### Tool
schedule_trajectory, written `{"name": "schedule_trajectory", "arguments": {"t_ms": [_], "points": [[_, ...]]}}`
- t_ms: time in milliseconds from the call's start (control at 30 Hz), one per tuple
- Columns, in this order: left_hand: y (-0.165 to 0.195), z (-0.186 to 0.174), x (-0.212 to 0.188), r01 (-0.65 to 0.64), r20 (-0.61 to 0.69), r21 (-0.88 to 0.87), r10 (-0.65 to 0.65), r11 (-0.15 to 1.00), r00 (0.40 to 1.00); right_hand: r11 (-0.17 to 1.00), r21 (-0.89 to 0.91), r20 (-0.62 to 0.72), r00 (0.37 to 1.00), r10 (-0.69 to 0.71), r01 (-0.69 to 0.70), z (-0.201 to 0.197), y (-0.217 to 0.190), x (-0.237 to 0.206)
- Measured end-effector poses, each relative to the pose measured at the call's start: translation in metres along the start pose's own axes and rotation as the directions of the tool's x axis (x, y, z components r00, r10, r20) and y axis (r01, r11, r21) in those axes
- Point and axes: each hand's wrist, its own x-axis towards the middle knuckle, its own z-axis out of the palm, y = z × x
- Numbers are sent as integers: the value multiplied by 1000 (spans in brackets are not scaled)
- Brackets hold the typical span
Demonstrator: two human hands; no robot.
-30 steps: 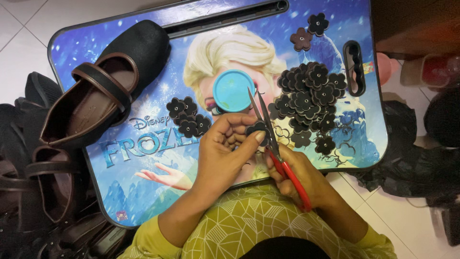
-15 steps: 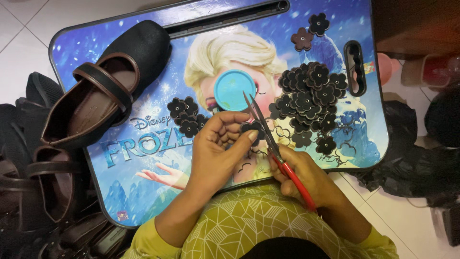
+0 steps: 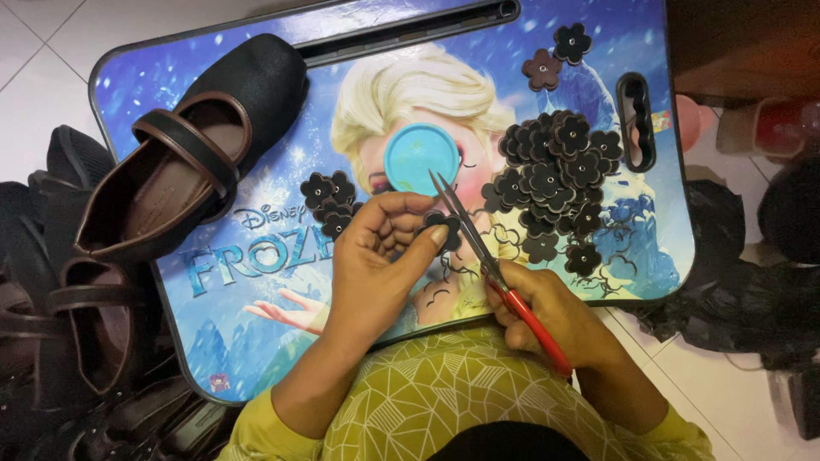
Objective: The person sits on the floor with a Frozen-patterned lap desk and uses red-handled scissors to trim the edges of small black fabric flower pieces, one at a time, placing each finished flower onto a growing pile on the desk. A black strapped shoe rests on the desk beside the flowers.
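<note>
My left hand (image 3: 380, 256) pinches a small black flower-shaped cutout (image 3: 446, 230) between thumb and fingers, above the blue printed lap tray (image 3: 256, 290). My right hand (image 3: 555, 320) grips red-handled scissors (image 3: 491, 269), whose blades point up and left beside the cutout and look nearly closed. Thin black trimmings (image 3: 444, 286) lie on the tray under my hands. A pile of finished black flowers (image 3: 555, 183) sits to the right, and a smaller cluster (image 3: 329, 201) lies to the left of my fingers.
A round light-blue lid (image 3: 421, 159) rests mid-tray. A dark strapped shoe (image 3: 192, 149) lies on the tray's left part, with more shoes (image 3: 77, 333) heaped on the floor at the left. Two loose flowers (image 3: 555, 55) lie top right. Dark bags (image 3: 743, 290) sit at the right.
The hands stay in nearly the same spot; the scissors have shifted slightly along the cutout's edge and my left fingers have turned the flower a little.
</note>
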Motion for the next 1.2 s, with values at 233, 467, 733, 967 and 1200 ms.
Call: {"name": "schedule_trajectory", "arguments": {"t_ms": [233, 467, 733, 967, 1200], "points": [[-1, -3, 2, -32, -36, 35, 33, 999, 999, 996, -84, -6, 1000, 10, -11, -2, 8, 0], [0, 0, 2, -39, -18, -20, 39, 999, 999, 1000, 26, 36, 999, -7, 6, 0, -1, 0], [3, 7, -3, -25, -11, -12, 25, 1000, 1000, 1000, 28, 58, 998, 5, -7, 3, -17, 3], [5, 8, -6, -34, -16, 86, 35, 996, 999, 1000, 13, 32, 999, -17, 17, 5, -18, 1], [6, 8, -7, -68, 19, 80, 67, 994, 998, 994, -79, 28, 997, -77, 79, 1, -11, 0]]}}
